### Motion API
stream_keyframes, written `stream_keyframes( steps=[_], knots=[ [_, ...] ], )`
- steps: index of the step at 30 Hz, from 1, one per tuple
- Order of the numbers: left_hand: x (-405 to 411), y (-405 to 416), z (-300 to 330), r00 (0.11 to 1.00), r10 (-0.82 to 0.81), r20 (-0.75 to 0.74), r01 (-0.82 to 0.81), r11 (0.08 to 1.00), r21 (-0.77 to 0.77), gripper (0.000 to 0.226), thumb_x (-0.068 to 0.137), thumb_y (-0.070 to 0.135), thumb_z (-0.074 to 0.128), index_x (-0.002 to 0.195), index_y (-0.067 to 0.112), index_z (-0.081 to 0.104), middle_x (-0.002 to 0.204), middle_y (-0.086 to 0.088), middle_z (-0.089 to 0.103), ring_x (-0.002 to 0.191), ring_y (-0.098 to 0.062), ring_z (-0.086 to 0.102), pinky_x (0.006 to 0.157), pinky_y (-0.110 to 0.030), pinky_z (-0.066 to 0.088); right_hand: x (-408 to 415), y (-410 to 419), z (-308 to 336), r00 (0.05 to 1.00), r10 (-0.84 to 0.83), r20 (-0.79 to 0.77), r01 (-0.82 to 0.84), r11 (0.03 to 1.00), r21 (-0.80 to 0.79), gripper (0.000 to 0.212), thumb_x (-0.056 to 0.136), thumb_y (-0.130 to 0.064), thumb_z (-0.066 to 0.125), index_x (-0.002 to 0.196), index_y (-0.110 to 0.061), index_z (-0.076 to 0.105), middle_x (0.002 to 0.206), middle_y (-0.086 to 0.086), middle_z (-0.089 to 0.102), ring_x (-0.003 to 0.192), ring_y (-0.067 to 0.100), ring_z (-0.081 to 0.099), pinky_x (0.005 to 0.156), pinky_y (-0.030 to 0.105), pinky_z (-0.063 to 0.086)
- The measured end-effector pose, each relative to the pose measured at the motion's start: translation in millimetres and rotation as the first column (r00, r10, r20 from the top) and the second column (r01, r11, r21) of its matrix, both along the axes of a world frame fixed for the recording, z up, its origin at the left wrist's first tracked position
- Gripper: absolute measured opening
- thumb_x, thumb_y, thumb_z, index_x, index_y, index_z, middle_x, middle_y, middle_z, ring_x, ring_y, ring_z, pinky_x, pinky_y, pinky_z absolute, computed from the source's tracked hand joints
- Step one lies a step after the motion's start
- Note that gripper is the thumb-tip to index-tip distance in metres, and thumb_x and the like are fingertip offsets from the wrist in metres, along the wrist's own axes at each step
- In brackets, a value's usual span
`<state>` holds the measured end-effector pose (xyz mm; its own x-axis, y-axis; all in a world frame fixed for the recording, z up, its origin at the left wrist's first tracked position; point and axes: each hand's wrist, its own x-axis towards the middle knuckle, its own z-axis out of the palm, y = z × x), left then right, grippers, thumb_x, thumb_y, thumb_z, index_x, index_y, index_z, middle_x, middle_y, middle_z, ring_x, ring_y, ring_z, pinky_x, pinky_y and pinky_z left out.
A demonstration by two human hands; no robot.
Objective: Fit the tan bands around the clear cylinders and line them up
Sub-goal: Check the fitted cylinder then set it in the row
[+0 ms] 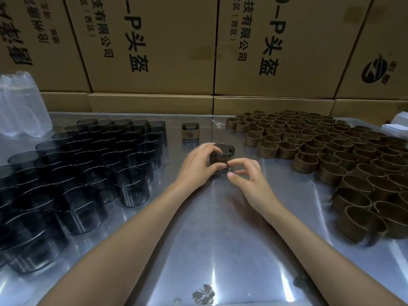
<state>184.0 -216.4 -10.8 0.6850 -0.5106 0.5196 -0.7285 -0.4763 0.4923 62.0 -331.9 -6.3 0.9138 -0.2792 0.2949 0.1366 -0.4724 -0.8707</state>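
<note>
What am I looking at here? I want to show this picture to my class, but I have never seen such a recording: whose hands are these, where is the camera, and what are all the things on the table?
There is no machine: a person works with bare hands, and one camera worn on the head looks down at them. The left hand grips a banded cylinder standing on the shiny metal table. The right hand is at its near side with fingers curled; whether it pinches the cylinder is hard to tell. On the left stand many dark see-through cylinders, still bare. On the right stand many loose tan bands. One finished cylinder, with its band on, stands farther back. Cardboard boxes are stacked behind the table.
</note>
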Motion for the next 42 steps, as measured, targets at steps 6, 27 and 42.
stream_keyframes(
  steps=[6, 27, 42],
  knots=[
    [63, -25, 18, 0.952, 0.251, 0.175, -0.297, 0.892, 0.341, 0.043, 0.09, 0.047, 0.057, 0.131, 0.031, 0.055, 0.146, -0.002, 0.04, 0.141, -0.027, 0.022, 0.117, -0.049, 0.006, 8, -1, -6, 0.998, 0.032, -0.057, -0.036, 0.997, -0.074, 0.022, 0.09, -0.018, 0.062, 0.108, -0.028, 0.054, 0.12, -0.006, 0.041, 0.105, 0.012, 0.054, 0.087, 0.02, 0.043],
    [127, -52, 24, 0.89, 0.453, 0.038, -0.445, 0.851, 0.279, 0.036, 0.091, 0.038, 0.061, 0.123, 0.023, 0.06, 0.129, -0.007, 0.043, 0.122, -0.028, 0.048, 0.115, -0.055, -0.001, 6, 4, -10, 0.985, 0.045, -0.168, -0.099, 0.939, -0.33, 0.032, 0.083, -0.042, 0.065, 0.112, -0.039, 0.053, 0.116, -0.021, 0.045, 0.111, -0.003, 0.047, 0.097, 0.032, 0.043],
    [75, -41, 15, 0.911, 0.371, 0.179, -0.392, 0.914, 0.104, 0.056, 0.088, 0.033, 0.065, 0.139, 0.021, 0.044, 0.147, -0.004, 0.032, 0.139, -0.023, 0.025, 0.118, -0.045, 0.012, 8, 2, -10, 0.99, 0.043, -0.134, -0.078, 0.959, -0.271, 0.019, 0.084, -0.035, 0.065, 0.1, -0.041, 0.055, 0.108, -0.021, 0.051, 0.101, -0.002, 0.053, 0.091, 0.032, 0.047]
  ],
)
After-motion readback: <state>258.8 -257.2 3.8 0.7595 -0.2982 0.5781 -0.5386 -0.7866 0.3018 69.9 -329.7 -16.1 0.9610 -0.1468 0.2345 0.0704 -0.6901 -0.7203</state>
